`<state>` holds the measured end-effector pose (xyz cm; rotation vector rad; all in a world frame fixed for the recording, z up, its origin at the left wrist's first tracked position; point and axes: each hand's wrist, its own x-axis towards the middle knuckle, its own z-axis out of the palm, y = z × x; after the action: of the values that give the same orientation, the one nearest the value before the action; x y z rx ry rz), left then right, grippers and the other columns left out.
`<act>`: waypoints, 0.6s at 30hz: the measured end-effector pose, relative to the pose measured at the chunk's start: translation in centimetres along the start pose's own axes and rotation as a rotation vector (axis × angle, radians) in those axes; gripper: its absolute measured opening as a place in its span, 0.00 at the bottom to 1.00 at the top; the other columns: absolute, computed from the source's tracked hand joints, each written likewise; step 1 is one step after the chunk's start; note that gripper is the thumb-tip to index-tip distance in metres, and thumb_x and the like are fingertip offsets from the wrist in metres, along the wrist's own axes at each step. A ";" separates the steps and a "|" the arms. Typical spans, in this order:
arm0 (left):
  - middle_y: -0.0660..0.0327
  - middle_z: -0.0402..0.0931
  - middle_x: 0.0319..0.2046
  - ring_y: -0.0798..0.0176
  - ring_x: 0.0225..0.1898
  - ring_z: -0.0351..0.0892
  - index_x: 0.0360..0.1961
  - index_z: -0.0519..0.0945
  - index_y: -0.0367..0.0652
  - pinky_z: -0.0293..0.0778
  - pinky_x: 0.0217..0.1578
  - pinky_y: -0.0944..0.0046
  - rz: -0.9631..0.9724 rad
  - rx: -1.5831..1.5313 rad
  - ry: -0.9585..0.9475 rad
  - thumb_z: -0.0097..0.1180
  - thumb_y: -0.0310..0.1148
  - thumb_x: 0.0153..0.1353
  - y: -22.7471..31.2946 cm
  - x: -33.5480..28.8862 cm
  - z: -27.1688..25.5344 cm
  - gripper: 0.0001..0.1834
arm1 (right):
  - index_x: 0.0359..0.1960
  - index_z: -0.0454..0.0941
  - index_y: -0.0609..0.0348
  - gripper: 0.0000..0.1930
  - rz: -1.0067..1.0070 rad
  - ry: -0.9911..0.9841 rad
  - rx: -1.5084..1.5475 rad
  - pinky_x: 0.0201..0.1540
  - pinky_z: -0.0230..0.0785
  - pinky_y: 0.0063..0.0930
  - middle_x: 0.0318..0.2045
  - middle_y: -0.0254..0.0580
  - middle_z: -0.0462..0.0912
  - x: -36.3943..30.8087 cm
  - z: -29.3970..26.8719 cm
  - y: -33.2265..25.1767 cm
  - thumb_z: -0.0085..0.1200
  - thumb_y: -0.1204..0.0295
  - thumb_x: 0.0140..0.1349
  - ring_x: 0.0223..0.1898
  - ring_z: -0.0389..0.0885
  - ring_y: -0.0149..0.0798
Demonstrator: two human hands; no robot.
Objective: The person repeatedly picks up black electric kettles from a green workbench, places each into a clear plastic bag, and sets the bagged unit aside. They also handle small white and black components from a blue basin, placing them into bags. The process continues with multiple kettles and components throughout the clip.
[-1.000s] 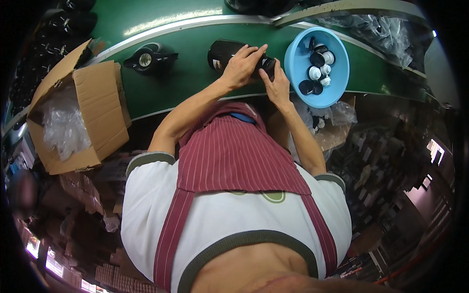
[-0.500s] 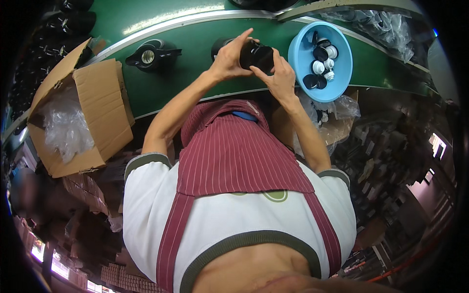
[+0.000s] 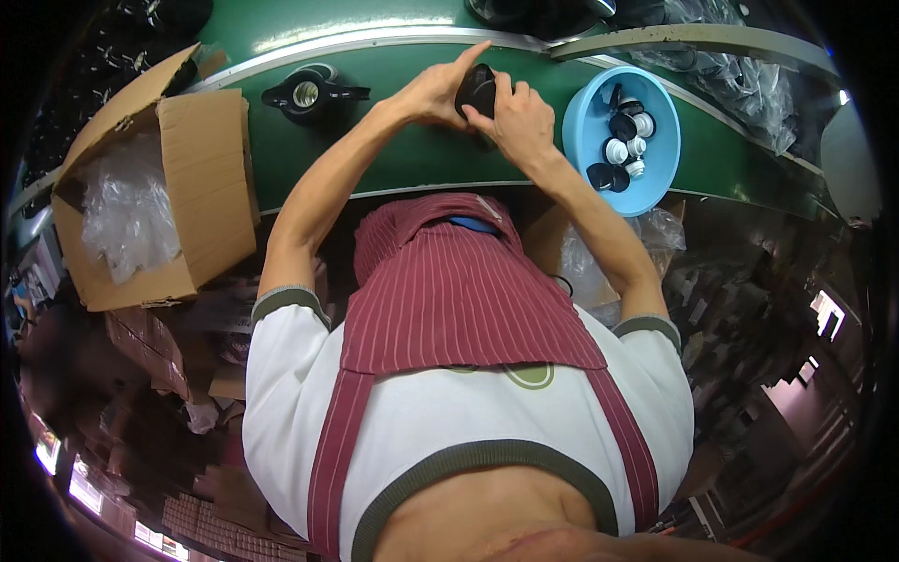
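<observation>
Both of my hands are wrapped round a glossy black jug-like thing [image 3: 477,91] over the green bench. My left hand [image 3: 436,96] grips its left side, with the thumb raised. My right hand [image 3: 523,122] presses on its right side, fingers curled over it. Most of its body is hidden behind my hands. To the left, a black jug [image 3: 314,96] stands upright, its round metallic mouth uncovered and a handle pointing right. On the right is a light blue basin [image 3: 573,140] holding several stoppers [image 3: 615,151], some black, some white.
An open cardboard box [image 3: 206,178] with clear plastic bags [image 3: 131,220] stands at the left. More plastic bags [image 3: 749,80] lie at the far right, behind a curved pale rail [image 3: 693,36]. Dark glossy items [image 3: 538,14] sit along the bench's far side.
The black thing in my hands has been turned, its dark end now facing more upward. My right hand has shifted left and closed further over it. The whole view has shifted slightly.
</observation>
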<state>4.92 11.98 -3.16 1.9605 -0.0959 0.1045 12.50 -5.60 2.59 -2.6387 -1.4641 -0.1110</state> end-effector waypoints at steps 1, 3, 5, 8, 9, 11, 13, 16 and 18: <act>0.46 0.81 0.48 0.39 0.47 0.82 0.78 0.44 0.48 0.77 0.49 0.51 -0.035 0.013 -0.007 0.78 0.28 0.33 -0.1 0.1 0.0 0.71 | 0.51 0.77 0.58 0.36 -0.031 -0.003 -0.016 0.28 0.79 0.40 0.28 0.49 0.81 0.3 0.0 0.2 0.65 0.39 0.54 0.28 0.84 0.50; 0.45 0.81 0.45 0.39 0.46 0.82 0.78 0.44 0.48 0.77 0.47 0.51 0.000 0.005 -0.010 0.78 0.28 0.32 -0.4 0.3 0.0 0.72 | 0.49 0.76 0.57 0.31 -0.155 -0.166 -0.015 0.33 0.81 0.39 0.38 0.52 0.80 1.0 -0.8 0.6 0.72 0.53 0.47 0.40 0.83 0.49; 0.45 0.81 0.44 0.39 0.46 0.82 0.78 0.44 0.48 0.77 0.47 0.51 0.031 0.027 -0.066 0.79 0.28 0.32 -0.7 0.6 -0.5 0.73 | 0.49 0.75 0.57 0.32 -0.455 -0.195 -0.037 0.37 0.81 0.37 0.45 0.54 0.78 1.2 -1.8 1.0 0.75 0.62 0.43 0.49 0.80 0.49; 0.43 0.77 0.57 0.39 0.57 0.78 0.78 0.44 0.47 0.75 0.57 0.51 -0.074 0.057 -0.069 0.79 0.29 0.34 -0.9 -0.2 -1.1 0.71 | 0.56 0.73 0.55 0.35 -0.621 -0.216 0.104 0.52 0.78 0.37 0.53 0.50 0.74 2.7 -1.9 1.9 0.72 0.73 0.41 0.59 0.73 0.49; 0.43 0.75 0.60 0.40 0.60 0.76 0.78 0.44 0.47 0.75 0.59 0.51 -0.058 0.067 -0.005 0.79 0.29 0.35 -1.5 -0.4 -1.2 0.71 | 0.57 0.72 0.55 0.36 -0.709 -0.173 0.114 0.54 0.77 0.37 0.53 0.49 0.74 3.8 -2.2 2.5 0.72 0.73 0.42 0.59 0.73 0.49; 0.44 0.73 0.61 0.40 0.62 0.73 0.74 0.53 0.42 0.71 0.63 0.51 -0.054 0.252 0.377 0.80 0.36 0.42 -1.8 -2.0 0.4 0.62 | 0.63 0.69 0.56 0.37 -0.518 -0.254 0.197 0.58 0.74 0.40 0.56 0.49 0.74 4.2 -3.1 3.2 0.71 0.71 0.49 0.59 0.74 0.53; 0.45 0.74 0.56 0.44 0.56 0.76 0.68 0.62 0.39 0.71 0.60 0.49 -0.428 0.200 0.540 0.79 0.40 0.45 0.9 -4.5 3.6 0.52 | 0.67 0.68 0.55 0.39 -0.280 -0.285 0.271 0.59 0.73 0.40 0.59 0.51 0.74 3.7 -2.8 4.1 0.71 0.67 0.53 0.60 0.75 0.55; 0.49 0.76 0.43 0.47 0.46 0.78 0.54 0.72 0.38 0.74 0.50 0.50 -0.173 0.244 0.650 0.76 0.45 0.50 3.6 -5.0 9.6 0.36 | 0.66 0.68 0.64 0.39 -0.212 -0.202 0.203 0.58 0.73 0.42 0.56 0.57 0.77 4.4 -2.1 5.3 0.71 0.58 0.56 0.55 0.79 0.58; 0.52 0.78 0.35 0.47 0.39 0.80 0.44 0.75 0.39 0.77 0.42 0.53 -0.064 0.499 0.853 0.74 0.46 0.52 2.8 -3.0 11.7 0.29 | 0.64 0.69 0.70 0.41 -0.130 -0.211 0.139 0.57 0.74 0.43 0.53 0.59 0.80 4.6 -2.3 5.1 0.70 0.54 0.57 0.52 0.81 0.58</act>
<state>1.99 0.13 -5.39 2.2382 0.6016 0.9813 19.20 -4.75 5.07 -2.5062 -1.6415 0.2558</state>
